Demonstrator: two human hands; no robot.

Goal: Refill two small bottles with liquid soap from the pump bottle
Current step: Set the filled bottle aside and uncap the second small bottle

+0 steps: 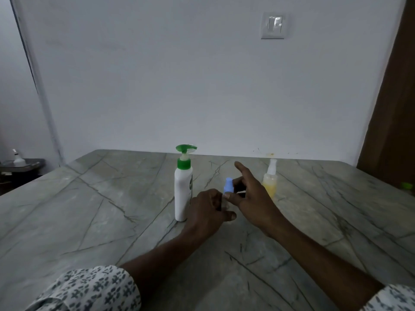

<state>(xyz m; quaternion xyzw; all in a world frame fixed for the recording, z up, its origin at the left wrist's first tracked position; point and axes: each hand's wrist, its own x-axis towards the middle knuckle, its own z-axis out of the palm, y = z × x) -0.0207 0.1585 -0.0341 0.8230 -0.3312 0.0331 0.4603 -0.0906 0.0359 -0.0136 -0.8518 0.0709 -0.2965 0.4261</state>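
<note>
Pump bottle point(183, 194) stands upright at the left of the group, mid-table point(89, 209), nozzle pointing right. Nobody is holding it.

My left hand point(205, 213) is just right of it, fingers curled round the body of the small bottle point(225, 204). The body is mostly hidden in my grip and I can't tell how full it is. Long axis is vertical, with the blue cap point(228, 186) sticking up above my knuckles.

My right hand point(251, 198) comes in from the right and sits directly on that cap. Thumb is on the near side and a curled finger on the far side, so it's a pinch. Index finger is straight, pointing far-left, not gripping.

Key relation: the cap sits between my two hands, on the vertical axis, with the left hand bracing below and the right hand on top. I'd say the step is uncapping, with the twist about that axis.

Second small bottle point(270, 185), holding yellow liquid, spray top on, stands just right of and beyond my right hand, untouched.
</note>
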